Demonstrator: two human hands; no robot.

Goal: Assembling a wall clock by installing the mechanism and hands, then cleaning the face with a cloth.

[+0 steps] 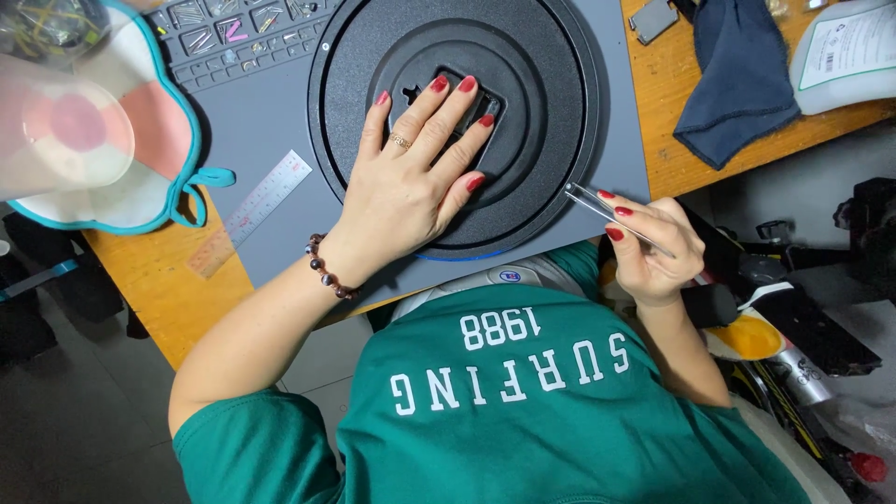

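My left hand (415, 159) lies flat, fingers spread, on a round black turntable disc (551, 84) set into a grey work mat (271, 103). Its fingertips cover a small dark piece in the recess at the disc's centre (467, 89). A ring sits on one finger and a bead bracelet on the wrist. My right hand (653, 247) is off the mat's front right corner and pinches metal tweezers (593, 201), whose tips point toward the disc's rim.
A metal ruler (266, 196) lies on the mat's left edge. Small-parts compartments (233, 33) run along the back. A clear cup and a pink-and-teal pad (131, 149) stand left, a dark blue cloth (737, 79) right, on a wooden table (159, 280).
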